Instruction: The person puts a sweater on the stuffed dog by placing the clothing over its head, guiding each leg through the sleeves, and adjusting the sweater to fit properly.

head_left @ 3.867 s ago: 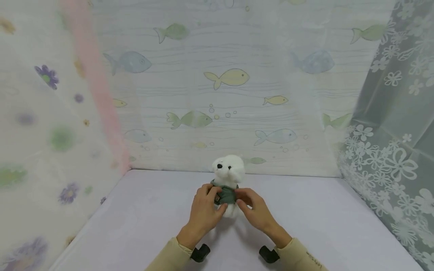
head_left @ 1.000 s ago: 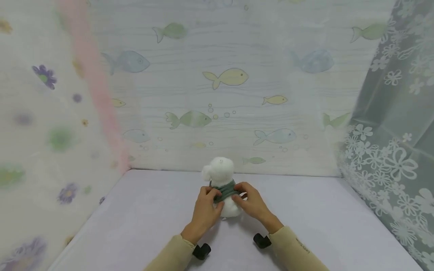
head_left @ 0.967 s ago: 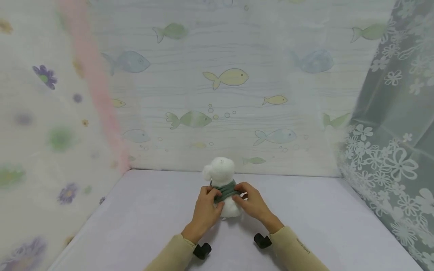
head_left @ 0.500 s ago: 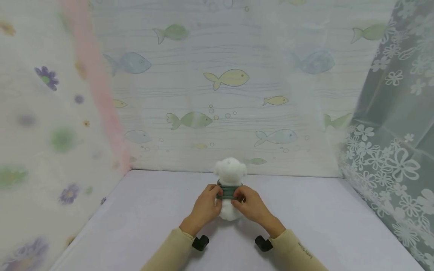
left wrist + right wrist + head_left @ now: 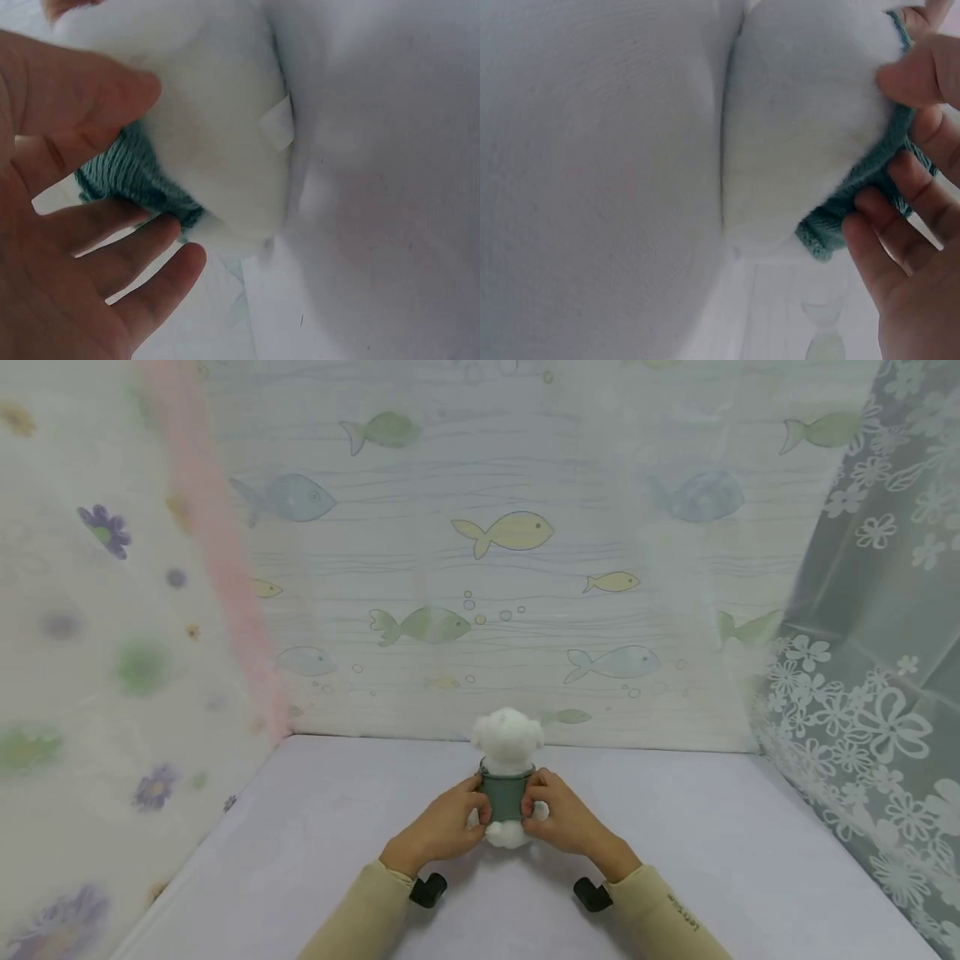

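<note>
A white plush dog (image 5: 507, 737) sits upright on the table, its back to the head view and its face hidden. Round its body is a green knitted sweater (image 5: 505, 797), smooth across the back. At the left side my left hand (image 5: 448, 817) pinches the sweater's lower edge. My right hand (image 5: 561, 812) does the same on the other side. In the left wrist view a small white tag (image 5: 278, 124) shows low on the plush. The right wrist view has the knit hem (image 5: 821, 232) between thumb and fingers, with white fur below it.
The white tabletop (image 5: 337, 843) spreads round the toy. Behind it hangs a curtain with printed fish (image 5: 517, 531). A floral curtain (image 5: 142, 668) borders the left, a lace one (image 5: 855, 710) the right. Black wrist mounts (image 5: 429, 891) sit under both forearms.
The plush dog has turned from facing my side to showing its back. Its sweater, bunched high half a second ago, now reaches lower, and both hands have moved down with the hem.
</note>
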Motion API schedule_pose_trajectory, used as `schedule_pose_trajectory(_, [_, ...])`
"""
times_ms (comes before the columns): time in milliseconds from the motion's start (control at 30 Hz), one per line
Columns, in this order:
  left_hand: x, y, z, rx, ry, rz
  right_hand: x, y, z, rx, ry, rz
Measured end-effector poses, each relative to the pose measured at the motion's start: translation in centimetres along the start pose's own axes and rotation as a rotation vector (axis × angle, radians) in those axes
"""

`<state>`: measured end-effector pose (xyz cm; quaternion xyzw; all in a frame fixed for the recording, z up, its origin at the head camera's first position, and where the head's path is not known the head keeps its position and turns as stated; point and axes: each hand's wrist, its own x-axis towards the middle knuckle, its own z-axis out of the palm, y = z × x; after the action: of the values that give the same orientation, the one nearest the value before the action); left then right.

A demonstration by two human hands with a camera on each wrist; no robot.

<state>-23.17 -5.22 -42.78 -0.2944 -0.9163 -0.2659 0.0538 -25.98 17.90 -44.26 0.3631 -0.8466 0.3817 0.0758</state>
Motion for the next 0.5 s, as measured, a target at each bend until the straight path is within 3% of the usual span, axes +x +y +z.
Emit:
schedule_pose_trajectory(100, [0.0,-0.2,-0.1,0.004,-0.014,0.0,-0.2,0.1,-0.2,0.003,-0.041,-0.009])
schedule_pose_trajectory(333, [0.1,-0.4,0.8,0.045,0.107,-0.051,-0.3,0.9,-0.8,0.066,-0.013,-0.003])
schedule_pose_trajectory(500, [0.1,-0.4,0.7,0.06,0.1,-0.078,-0.3,1.3,-0.9,0.035,-0.038,0.025])
